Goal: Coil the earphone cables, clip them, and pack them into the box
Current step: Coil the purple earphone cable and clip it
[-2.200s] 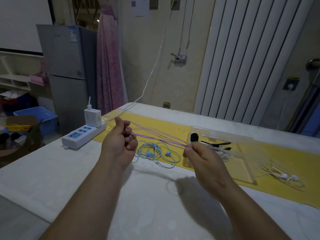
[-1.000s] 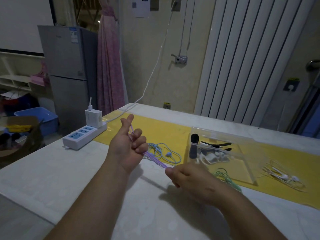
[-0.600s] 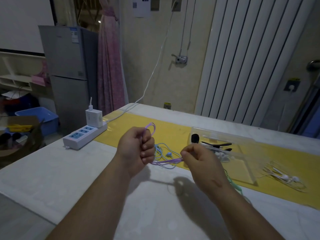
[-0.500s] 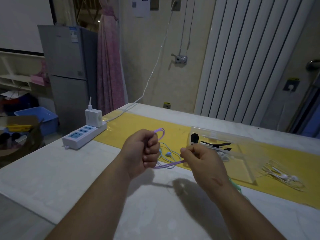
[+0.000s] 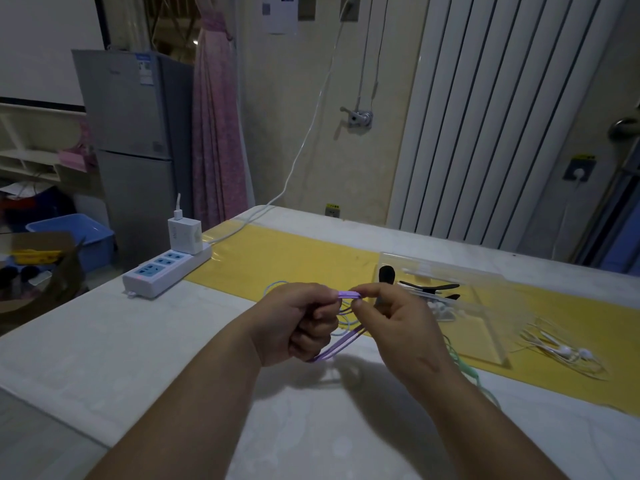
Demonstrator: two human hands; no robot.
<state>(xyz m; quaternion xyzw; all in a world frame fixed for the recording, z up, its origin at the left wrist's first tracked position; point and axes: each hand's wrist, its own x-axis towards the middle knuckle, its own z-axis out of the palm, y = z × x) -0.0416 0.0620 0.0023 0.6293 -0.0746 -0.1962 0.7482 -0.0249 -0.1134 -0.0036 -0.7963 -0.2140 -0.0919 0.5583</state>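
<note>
Just left of the clear box (image 5: 485, 327), both hands have closed together: left hand (image 5: 298, 323) and right hand (image 5: 398, 323) each pinch the purple earphone cable (image 5: 341, 344), now folded short, so clipping looks near

No writing here is clear enough to read. The grey fridge (image 5: 128, 109) at far left carries a blue-and-white sticker (image 5: 146, 67) near its top, its print too small to make out. The white charger (image 5: 184, 234) in the power strip (image 5: 166, 270) bears a faint grey mark, illegible. A paper sheet (image 5: 280, 12) on the far wall shows only blurred blocks.
</note>
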